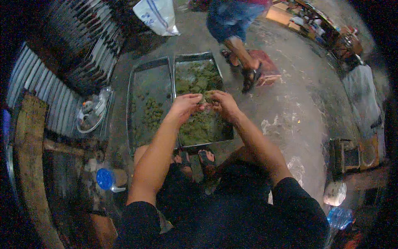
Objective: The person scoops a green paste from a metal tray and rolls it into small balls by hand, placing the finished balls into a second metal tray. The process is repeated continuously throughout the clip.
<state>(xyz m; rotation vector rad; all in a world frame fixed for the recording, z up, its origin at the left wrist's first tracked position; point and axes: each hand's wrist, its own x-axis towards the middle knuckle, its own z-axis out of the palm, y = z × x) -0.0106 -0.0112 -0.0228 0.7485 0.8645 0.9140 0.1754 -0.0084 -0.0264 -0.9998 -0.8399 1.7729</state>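
Note:
Both my hands meet above the right-hand metal tray (pixel 219 67), with a small green clump (pixel 209 96) between their fingers. My right hand (pixel 224 104) is closed around the clump. The fingers of my left hand (pixel 187 105) touch its left side; blur hides their exact hold. Below them, loose green leafy-looking material (pixel 199 129) is spread over much of the right tray. Beside it, the left metal tray (pixel 130 93) holds small green pieces (pixel 152 113), mostly in its nearer half. What the green material is cannot be told.
Another person's leg (pixel 241 51) and sandalled foot are beyond the trays, by a reddish block (pixel 267 67). A white sack (pixel 158 15) lies at the far side. Corrugated metal sheet (pixel 37 84) and a wooden beam (pixel 31 149) stand left. A blue-lidded container (pixel 105 179) is near my left arm.

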